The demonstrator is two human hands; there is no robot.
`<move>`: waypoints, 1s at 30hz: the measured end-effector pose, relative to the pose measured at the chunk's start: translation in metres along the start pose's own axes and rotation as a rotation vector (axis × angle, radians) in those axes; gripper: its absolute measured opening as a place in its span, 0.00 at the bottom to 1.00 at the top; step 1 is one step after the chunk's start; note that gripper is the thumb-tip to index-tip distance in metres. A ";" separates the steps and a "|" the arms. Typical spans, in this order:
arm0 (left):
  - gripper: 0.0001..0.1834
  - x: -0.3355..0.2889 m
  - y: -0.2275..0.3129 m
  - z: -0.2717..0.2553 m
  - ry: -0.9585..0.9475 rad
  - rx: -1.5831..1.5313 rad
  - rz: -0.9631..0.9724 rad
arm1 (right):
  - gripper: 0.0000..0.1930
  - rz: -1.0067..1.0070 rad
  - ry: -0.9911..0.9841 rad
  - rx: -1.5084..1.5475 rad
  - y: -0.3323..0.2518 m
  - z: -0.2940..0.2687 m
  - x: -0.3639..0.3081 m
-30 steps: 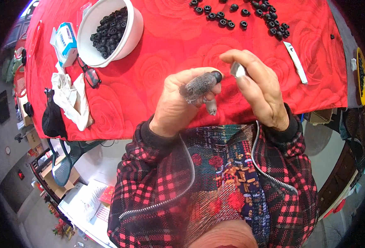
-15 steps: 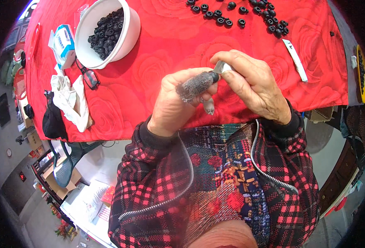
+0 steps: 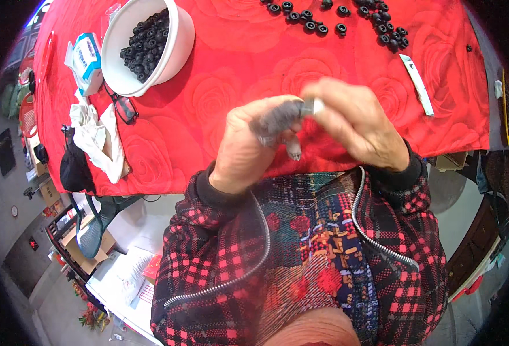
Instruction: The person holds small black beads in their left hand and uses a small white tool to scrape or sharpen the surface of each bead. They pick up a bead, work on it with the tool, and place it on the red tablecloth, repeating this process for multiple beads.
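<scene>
My left hand [image 3: 240, 141] is closed, pinching a small black rubber-looking part [image 3: 306, 108] at its fingertips. Dirty grey wrapping [image 3: 278, 120] covers its thumb or forefinger, and another fingertip below is wrapped too. Facing it from the right, my right hand [image 3: 361, 124] has its fingers curled and smeared by motion. Between its thumb and forefinger shows a small flat piece [image 3: 318, 106], pale at one end, touching or almost touching the black part. Its kind is blurred here.
A white bowl [image 3: 181, 49] of black parts [image 3: 146, 46] stands at the left. Near it are a blue-white box [image 3: 87, 57], glasses [image 3: 126, 108] and white cloth [image 3: 113, 144]. Loose black parts [image 3: 310, 26] lie at the far side; a white strip [image 3: 417, 85] is at the right.
My right hand has moved slightly and is now blurred; the flat piece in it sits a little lower against the black part. My left hand keeps its grip.
</scene>
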State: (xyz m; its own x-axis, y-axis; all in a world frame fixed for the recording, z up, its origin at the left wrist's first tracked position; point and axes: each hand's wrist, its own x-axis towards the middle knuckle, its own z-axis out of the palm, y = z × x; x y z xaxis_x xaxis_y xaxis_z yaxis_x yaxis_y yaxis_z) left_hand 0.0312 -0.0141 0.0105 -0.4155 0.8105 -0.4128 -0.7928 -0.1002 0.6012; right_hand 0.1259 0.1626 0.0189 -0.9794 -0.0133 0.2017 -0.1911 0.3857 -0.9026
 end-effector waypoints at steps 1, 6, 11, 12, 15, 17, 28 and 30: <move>0.14 0.002 -0.001 -0.004 -0.008 -0.068 0.002 | 0.09 -0.078 -0.044 0.050 -0.002 0.002 -0.003; 0.15 0.003 0.000 -0.010 -0.023 -0.166 0.001 | 0.12 -0.019 -0.083 0.237 -0.008 -0.001 -0.011; 0.16 0.000 -0.001 -0.005 -0.128 -0.184 -0.019 | 0.14 0.039 0.139 0.132 -0.010 0.001 -0.005; 0.18 0.001 -0.003 -0.007 -0.173 -0.173 -0.018 | 0.15 0.017 0.167 0.099 -0.008 0.002 -0.004; 0.21 0.000 -0.006 -0.011 -0.252 -0.143 0.011 | 0.15 -0.008 0.207 0.064 -0.011 0.003 0.000; 0.21 -0.002 -0.008 -0.012 -0.243 -0.132 0.066 | 0.16 -0.025 0.240 0.029 -0.016 0.007 0.002; 0.18 -0.014 -0.007 -0.003 -0.195 -0.141 0.037 | 0.17 -0.416 0.438 -0.348 -0.021 0.033 0.013; 0.18 -0.016 -0.002 -0.003 -0.169 -0.129 0.051 | 0.16 -0.418 0.445 -0.285 -0.023 0.037 0.018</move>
State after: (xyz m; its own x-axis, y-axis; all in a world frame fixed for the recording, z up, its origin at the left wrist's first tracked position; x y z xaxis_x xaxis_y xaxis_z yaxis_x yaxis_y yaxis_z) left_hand 0.0381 -0.0283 0.0136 -0.3845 0.8866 -0.2572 -0.8278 -0.2078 0.5212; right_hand 0.1107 0.1198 0.0290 -0.6948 0.1431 0.7048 -0.4635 0.6601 -0.5911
